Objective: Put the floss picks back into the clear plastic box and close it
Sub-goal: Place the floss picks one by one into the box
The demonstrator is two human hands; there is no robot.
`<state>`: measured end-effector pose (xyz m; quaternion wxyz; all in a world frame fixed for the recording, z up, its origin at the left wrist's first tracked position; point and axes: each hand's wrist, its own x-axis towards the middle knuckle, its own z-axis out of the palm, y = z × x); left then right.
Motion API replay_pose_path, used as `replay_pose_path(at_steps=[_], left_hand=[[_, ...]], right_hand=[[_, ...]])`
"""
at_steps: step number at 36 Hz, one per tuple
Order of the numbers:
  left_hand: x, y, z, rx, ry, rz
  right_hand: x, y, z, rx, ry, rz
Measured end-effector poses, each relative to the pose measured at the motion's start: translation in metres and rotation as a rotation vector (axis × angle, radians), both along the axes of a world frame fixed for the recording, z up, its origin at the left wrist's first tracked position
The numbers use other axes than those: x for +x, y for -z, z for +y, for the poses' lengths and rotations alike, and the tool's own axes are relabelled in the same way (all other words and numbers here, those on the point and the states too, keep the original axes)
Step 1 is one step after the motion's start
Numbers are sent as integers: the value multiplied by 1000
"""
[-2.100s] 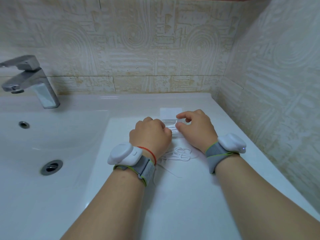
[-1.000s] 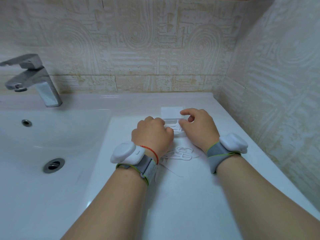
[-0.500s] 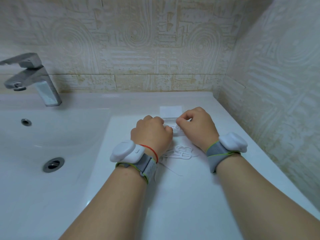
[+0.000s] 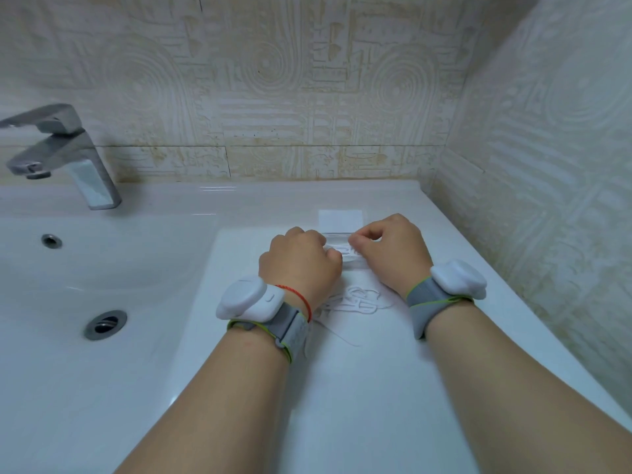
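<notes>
A small clear plastic box (image 4: 345,260) sits on the white counter (image 4: 359,388) between my hands, its lid (image 4: 340,218) lying open toward the wall. White floss picks (image 4: 337,248) show inside it. My left hand (image 4: 299,265) grips the box's left side with curled fingers. My right hand (image 4: 393,254) is at the box's right side, thumb and forefinger pinched on a floss pick over the open box. A loose heap of white floss picks (image 4: 357,299) lies on the counter just in front of the box, between my wrists.
The sink basin (image 4: 102,268) with its drain (image 4: 105,325) lies to the left, a metal tap (image 4: 65,155) behind it. Tiled walls close off the back and right (image 4: 533,200) of the counter. Both wrists wear white devices on grey bands.
My right forefinger, stretched out over the box a second ago, has curled back into a pinch. My left hand and the box have stayed put.
</notes>
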<state>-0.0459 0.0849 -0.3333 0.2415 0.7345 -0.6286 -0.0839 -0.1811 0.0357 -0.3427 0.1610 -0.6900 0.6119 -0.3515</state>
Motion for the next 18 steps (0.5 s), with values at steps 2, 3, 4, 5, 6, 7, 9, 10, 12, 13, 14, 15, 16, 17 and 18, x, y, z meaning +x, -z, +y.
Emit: replay_pose_path(at_steps=[2,3,4,5,6,7,9,10,12,13,14,15,16,17,18], left_hand=[[0,0,0,-2,1,-7],[0,0,0,-1,2,-9],[0,-1,0,1,0,-8],[0,-1,0,2,-2,-7],[0,0,0,1,-2,-7],[0,-1,0,0,-1,-7],[0,0,0,-2,1,-6],[1,0,0,-3,1,-6],[1,0,1,-2,-1,-6],[1,0,1,-3,0,-6],[1,0,1,-5,0,-5],[1,0,0,-6,-1,-4],[0,0,0,-8,-4,-4],[1,0,0,-11,-8,-4],[1,1,-1,-14,-11,-4]], right_hand=[[-1,-1,-2,-64,38,-59],[-2,-2,-3,-86,55,-73],[-2,-2,-4,-80,54,-66],[-3,0,-4,-52,40,-40],[-2,1,-4,-21,22,-14],[-2,3,-5,-9,14,-4],[-2,3,-6,-46,38,-35],[-2,2,-6,-80,59,-57],[-3,1,-8,-109,88,-75],[-4,1,-9,-99,92,-70],[-4,2,-9,-81,93,-60],[-4,4,-9,-56,88,-49],[-4,5,-9,-22,76,-37],[-3,6,-8,9,59,-23],[-2,6,-8,29,44,-15]])
